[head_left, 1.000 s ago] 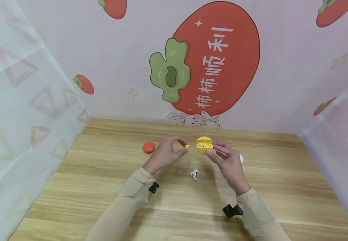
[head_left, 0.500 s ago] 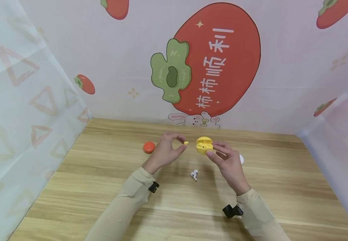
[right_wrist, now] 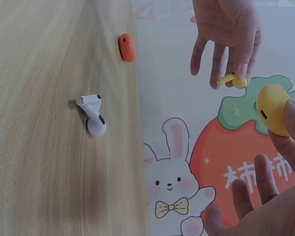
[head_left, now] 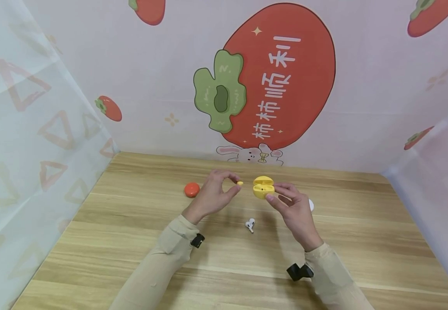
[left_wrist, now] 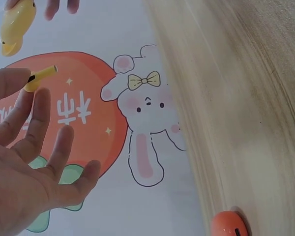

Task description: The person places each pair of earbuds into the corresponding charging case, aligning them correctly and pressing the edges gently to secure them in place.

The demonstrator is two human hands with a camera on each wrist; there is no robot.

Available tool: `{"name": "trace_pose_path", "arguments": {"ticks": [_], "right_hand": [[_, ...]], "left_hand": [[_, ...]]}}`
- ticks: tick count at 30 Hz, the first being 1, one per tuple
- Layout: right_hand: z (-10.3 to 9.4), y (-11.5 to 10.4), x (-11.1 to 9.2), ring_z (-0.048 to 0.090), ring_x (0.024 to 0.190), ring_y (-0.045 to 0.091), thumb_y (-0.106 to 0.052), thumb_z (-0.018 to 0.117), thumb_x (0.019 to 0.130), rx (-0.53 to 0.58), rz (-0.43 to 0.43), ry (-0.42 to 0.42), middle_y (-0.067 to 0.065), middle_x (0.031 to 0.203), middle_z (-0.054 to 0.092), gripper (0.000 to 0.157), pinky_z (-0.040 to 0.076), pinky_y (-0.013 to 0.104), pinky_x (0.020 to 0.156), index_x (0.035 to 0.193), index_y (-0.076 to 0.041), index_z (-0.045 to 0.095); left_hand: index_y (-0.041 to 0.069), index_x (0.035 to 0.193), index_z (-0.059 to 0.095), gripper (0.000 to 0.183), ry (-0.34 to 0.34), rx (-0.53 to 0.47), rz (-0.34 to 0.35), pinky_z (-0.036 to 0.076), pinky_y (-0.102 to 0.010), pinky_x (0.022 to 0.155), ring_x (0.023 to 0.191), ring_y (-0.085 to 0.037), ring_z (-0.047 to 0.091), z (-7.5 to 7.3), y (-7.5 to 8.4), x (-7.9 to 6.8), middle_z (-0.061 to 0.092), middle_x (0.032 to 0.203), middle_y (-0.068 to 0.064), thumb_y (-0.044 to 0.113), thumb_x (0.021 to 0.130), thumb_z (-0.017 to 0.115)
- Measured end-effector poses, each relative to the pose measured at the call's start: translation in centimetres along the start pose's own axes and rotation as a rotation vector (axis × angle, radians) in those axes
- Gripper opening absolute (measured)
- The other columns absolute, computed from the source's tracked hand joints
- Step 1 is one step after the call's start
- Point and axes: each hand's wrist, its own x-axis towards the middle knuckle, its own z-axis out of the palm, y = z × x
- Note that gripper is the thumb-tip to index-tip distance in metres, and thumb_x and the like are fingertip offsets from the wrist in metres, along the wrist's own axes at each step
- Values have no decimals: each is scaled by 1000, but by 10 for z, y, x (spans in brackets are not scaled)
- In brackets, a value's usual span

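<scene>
Between thumb and fingertips, my left hand (head_left: 211,196) pinches a yellow earbud (left_wrist: 45,74), its stem sticking out past the fingers in the left wrist view. To its right, my right hand (head_left: 298,217) grips a yellow earbud charging case (head_left: 263,194) by its side, with the lid (head_left: 263,180) raised. A small dark mark shows inside the case; whether another earbud sits there I cannot tell. Case and earbud are apart, both held above the wooden table. The right wrist view shows the case's rounded outside (right_wrist: 272,109) with a dark slot.
Two white earbuds (head_left: 250,224) lie together on the table (head_left: 224,267), nearer than the hands. A round orange case (head_left: 192,190) rests beyond the left wrist. Something white and rounded (head_left: 311,205) is partly hidden behind the right hand. Printed cloth walls (head_left: 162,129) stand behind and beside.
Over the past second the earbud in my left hand has risen slightly and turned a little. The right hand and the case have hardly moved.
</scene>
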Motion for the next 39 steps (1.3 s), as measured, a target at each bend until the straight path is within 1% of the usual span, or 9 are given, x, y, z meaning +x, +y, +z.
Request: {"name": "trace_pose_path", "arguments": {"ticks": [3,8,11,17,21,25,29,34,39], "right_hand": [[0,0,0,48,125,24,-8,75,93,6,0,-2,16,128,56,34,34,58,112,122,9,68],[0,1,0,47,125,24,-9,75,93,10,-9,-6,17,128,56,34,34,59,112,122,8,69],[-1,2,0,47,125,24,-10,75,93,9,-10,-7,16,128,56,35,34,59,112,122,8,69],[-1,3,0,48,125,23,-10,74,93,12,-9,-5,16,128,57,35,34,59,112,123,7,69],[-1,3,0,47,125,23,-10,74,94,14,-6,-7,15,128,56,35,34,60,112,123,7,69],[0,4,1,47,126,23,-9,75,93,17,-8,-7,15,128,57,35,34,60,112,123,7,68],[0,5,1,47,126,24,-9,75,93,15,-13,-7,16,128,57,35,34,60,111,123,7,69],[1,6,1,47,126,24,-10,75,93,8,-19,-12,16,129,57,35,34,61,111,124,6,69],[3,7,1,47,126,24,-10,74,94,4,-37,-18,15,129,57,34,33,62,111,123,6,69]], "left_hand": [[7,107,71,15,0,5,9,36,-54,107,123,-31,52,-1,0,0,66,117,-8,13,93,72],[7,101,71,10,39,60,86,34,-55,111,133,-33,46,-2,3,1,59,134,-12,11,92,73],[7,98,70,7,60,135,134,28,-56,115,141,-35,39,-3,7,2,55,142,-14,10,92,73],[8,98,69,6,55,376,200,14,-59,120,150,-33,27,-5,15,0,50,149,-14,13,94,72],[9,97,70,7,72,438,236,11,-58,121,151,-33,25,-5,19,0,49,150,-14,15,94,71],[10,96,71,6,115,394,262,14,-61,119,151,-32,25,-6,22,1,49,149,-13,15,93,72],[10,95,72,5,156,298,271,16,-64,118,149,-32,28,-8,27,2,50,147,-11,14,93,73],[8,94,72,4,199,106,254,17,-59,119,147,-31,33,-12,34,5,54,142,-13,11,92,73],[4,98,74,10,189,-113,185,29,-52,116,141,-29,38,-13,42,7,55,140,-11,12,92,74]]}}
